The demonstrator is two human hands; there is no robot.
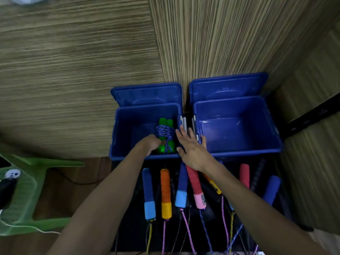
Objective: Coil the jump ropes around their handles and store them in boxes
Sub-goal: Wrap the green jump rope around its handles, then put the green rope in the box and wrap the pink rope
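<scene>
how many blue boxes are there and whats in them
2. The left box holds a coiled green-handled rope that the left hand holds. The right box, beside it, looks empty. Both lids are open.

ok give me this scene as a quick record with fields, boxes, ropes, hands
left box: blue box, lid open, holds one green-handled jump rope coiled with blue cord
right box: blue box, lid open, nothing seen inside
left hand: left hand inside the left box, grip on the green-handled rope
right hand: right hand open, fingers spread over the boxes' adjoining rims
uncoiled ropes: blue handle, orange handle, red and pink handle, cords trailing toward the camera
</scene>
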